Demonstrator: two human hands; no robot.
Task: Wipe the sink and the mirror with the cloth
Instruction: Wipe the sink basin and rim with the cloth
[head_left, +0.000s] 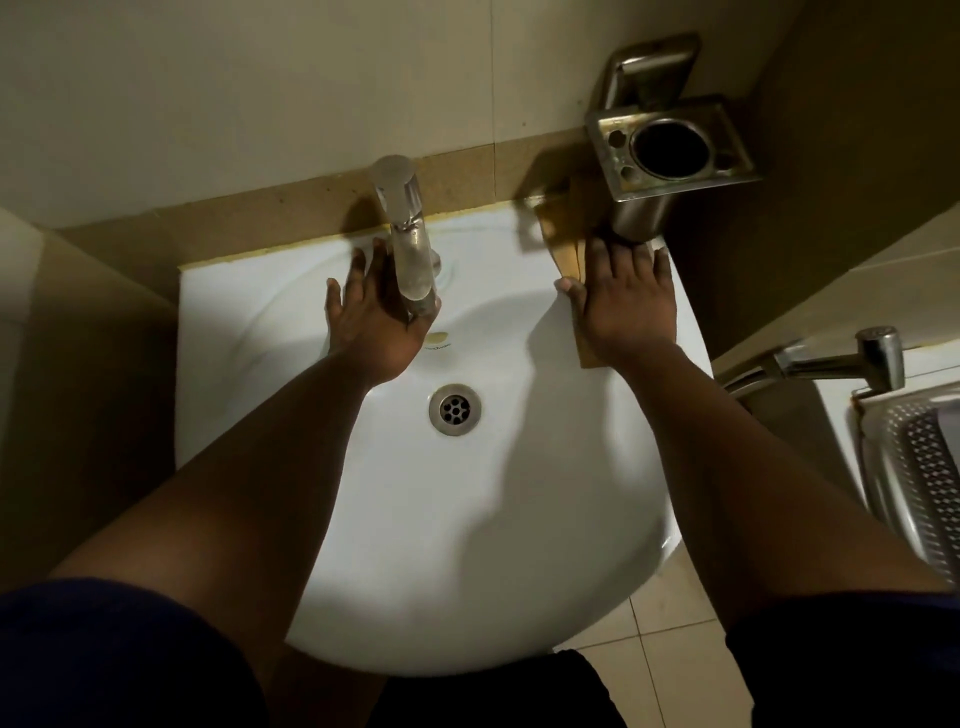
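A white round sink (467, 519) fills the middle of the head view, with a metal drain (455, 409) in its bowl. My right hand (628, 301) lies flat, fingers spread, pressing a tan cloth (563, 249) onto the sink's back right rim. The cloth shows beyond the fingers and under the wrist. My left hand (374, 317) rests flat on the back rim, under and beside the chrome tap (408, 234), holding nothing. No mirror is in view.
A steel toothbrush and cup holder (670, 150) juts from the wall just above my right hand. At the right stand a chrome spray tap (841, 358) and a perforated metal rack (919, 467). Beige tiled wall behind, tiled floor below.
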